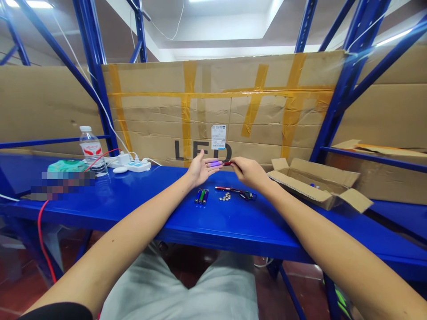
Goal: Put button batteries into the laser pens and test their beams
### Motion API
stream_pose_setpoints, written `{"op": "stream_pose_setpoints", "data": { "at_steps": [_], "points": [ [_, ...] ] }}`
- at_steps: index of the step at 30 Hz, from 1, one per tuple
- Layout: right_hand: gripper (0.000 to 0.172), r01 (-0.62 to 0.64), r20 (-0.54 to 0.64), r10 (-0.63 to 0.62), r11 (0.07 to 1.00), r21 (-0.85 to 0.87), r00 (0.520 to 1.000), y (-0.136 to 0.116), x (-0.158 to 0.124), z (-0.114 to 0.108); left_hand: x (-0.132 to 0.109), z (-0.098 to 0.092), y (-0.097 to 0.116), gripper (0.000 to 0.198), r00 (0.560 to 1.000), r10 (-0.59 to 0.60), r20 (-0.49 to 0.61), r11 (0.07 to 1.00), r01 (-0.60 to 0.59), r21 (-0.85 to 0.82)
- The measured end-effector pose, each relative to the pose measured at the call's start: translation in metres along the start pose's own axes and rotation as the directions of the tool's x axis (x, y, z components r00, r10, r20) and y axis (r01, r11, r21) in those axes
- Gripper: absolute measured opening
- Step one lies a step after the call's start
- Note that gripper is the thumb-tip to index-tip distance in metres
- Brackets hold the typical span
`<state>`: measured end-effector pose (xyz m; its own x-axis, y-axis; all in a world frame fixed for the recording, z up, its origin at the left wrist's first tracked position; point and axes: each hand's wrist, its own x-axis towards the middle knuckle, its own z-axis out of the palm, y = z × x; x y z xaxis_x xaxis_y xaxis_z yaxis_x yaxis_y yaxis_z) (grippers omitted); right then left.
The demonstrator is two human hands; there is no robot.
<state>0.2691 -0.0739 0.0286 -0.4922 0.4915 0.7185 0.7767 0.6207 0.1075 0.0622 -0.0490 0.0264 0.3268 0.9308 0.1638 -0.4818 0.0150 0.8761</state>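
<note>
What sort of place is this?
Likely a warehouse or stockroom workbench: blue steel racks, taped cardboard behind, an open carton, and small torches on the shelf. The right hand shines a torch at the left hand.

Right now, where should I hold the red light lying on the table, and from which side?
Probably its bare middle, from above, fingers front and back. The red light lies flat, left to right; batteries sit just in front, a clip at its right end.
</note>
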Motion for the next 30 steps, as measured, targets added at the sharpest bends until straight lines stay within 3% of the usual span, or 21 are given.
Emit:
{"op": "stream_pose_setpoints", "data": {
  "at_steps": [6,21,23,27,30],
  "points": [
    [0.028,-0.026,0.048,0.029,0.998,-0.051,0.998,-0.0027,-0.0009,-0.0005,0.0009,-0.0002,0.0006,0.078,0.999,0.003,-0.033,0.999,-0.002,0.035],
    [0.031,-0.031,0.025,0.033,0.995,-0.091,0.999,-0.0066,-0.0009,-0.0028,-0.0026,-0.0002,0.0032,0.087,0.999,-0.044,-0.003,0.998,0.044,0.041],
    [0.031,-0.023,0.02,0.025,0.996,-0.085,0.999,-0.0066,-0.0009,-0.0026,-0.0021,0.0003,0.0023,0.079,0.999,-0.04,-0.007,0.999,0.04,0.032],
    [0.03,-0.02,0.007,0.02,0.997,-0.07,1.0,-0.0061,-0.0011,-0.0024,-0.0008,0.0032,-0.0012,0.042,0.998,-0.01,-0.06,0.999,0.013,0.045],
    [0.03,-0.021,-0.001,0.021,0.998,-0.059,1.0,-0.0061,-0.0011,-0.0024,-0.001,0.006,-0.0038,0.042,0.996,0.024,-0.082,0.998,-0.019,0.052]
  ]
}}
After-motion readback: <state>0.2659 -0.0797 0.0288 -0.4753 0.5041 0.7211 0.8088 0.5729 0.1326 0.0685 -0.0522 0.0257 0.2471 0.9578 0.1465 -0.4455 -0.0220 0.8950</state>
